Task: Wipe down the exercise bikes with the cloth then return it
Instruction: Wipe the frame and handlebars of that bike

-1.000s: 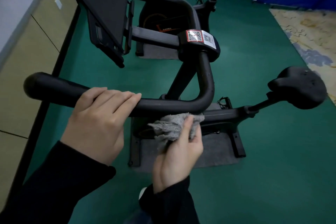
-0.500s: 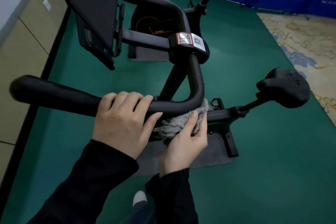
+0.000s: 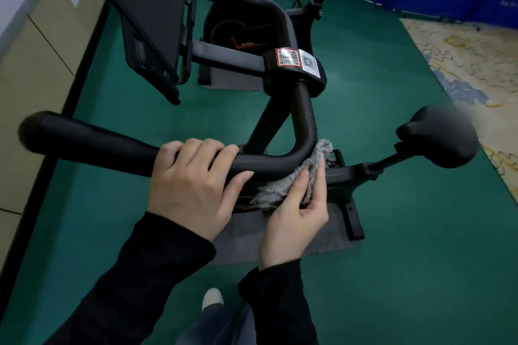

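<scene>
The right hand (image 3: 294,221) is holding the fluffy grey cloth (image 3: 291,180), now wiping further along, at the bend of the black handlebar (image 3: 92,140). The left hand (image 3: 193,185) is gripping that bar.

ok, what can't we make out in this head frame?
All in the head view:
- Saddle: right side blurred.
- Where the cloth meets the handlebar: hidden by the cloth itself and the right hand holding it.
- Left hand: fingertips curled out of sight behind the handlebar.
- Second bike: cut off by the top edge.
- QR stickers: too small to read.
</scene>
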Tool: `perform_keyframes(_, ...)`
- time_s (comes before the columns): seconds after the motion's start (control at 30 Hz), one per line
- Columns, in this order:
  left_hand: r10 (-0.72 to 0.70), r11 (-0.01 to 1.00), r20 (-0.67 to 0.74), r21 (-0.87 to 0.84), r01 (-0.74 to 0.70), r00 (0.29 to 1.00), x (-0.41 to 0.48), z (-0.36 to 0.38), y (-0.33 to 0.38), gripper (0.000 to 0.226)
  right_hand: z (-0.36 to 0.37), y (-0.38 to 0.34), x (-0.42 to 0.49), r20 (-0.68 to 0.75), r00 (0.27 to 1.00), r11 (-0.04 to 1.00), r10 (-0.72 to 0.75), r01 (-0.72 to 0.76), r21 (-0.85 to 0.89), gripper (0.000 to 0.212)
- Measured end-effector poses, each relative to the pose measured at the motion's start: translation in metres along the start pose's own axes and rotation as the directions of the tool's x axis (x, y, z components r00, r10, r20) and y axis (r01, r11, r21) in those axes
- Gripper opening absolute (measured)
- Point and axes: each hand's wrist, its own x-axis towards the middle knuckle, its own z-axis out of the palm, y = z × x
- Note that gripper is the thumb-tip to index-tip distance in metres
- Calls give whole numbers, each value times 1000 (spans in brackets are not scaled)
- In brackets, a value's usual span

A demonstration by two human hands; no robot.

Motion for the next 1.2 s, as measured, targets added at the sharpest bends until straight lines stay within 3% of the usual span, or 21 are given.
perform_keyframes(0.27,-7,1000,-7,0,7,1000,-1,1,-1,38,-14,-9,39,165,986,986,30,-3,-164,32)
perform_keyframes(0.43,-33,999,5,-4,33,999,0,-1,1,40,-18,-12,37,252,961,937,-115,189,-294,33)
perform_keyframes(0.63,-64,998,-21,-7,64,998,0,0,4,37,-16,-21,82,460,876,914,-145,297,-277,26)
perform_keyframes(0.77,-177,984,-25,-16,177,984,2,1,15,39,-38,-21,95,695,648,758,-310,610,-231,26)
perform_keyframes(0.93,-305,952,-50,-8,305,951,7,10,45,45,-17,-44,153,909,330,623,-255,775,-107,22)
perform_keyframes(1.0,-323,946,-64,-28,322,944,8,15,53,43,-1,-55,167,978,116,539,-175,842,-4,18)
perform_keyframes(1.1,-339,941,-98,-34,338,936,11,19,56,42,23,-75,182,976,-204,385,82,910,158,20)
perform_keyframes(1.17,-348,937,-119,-38,346,930,10,21,57,44,39,-84,185,905,-346,248,246,925,286,22)
perform_keyframes(1.2,-352,936,-128,-46,349,927,10,22,57,44,48,-88,182,866,-378,191,328,924,331,23)
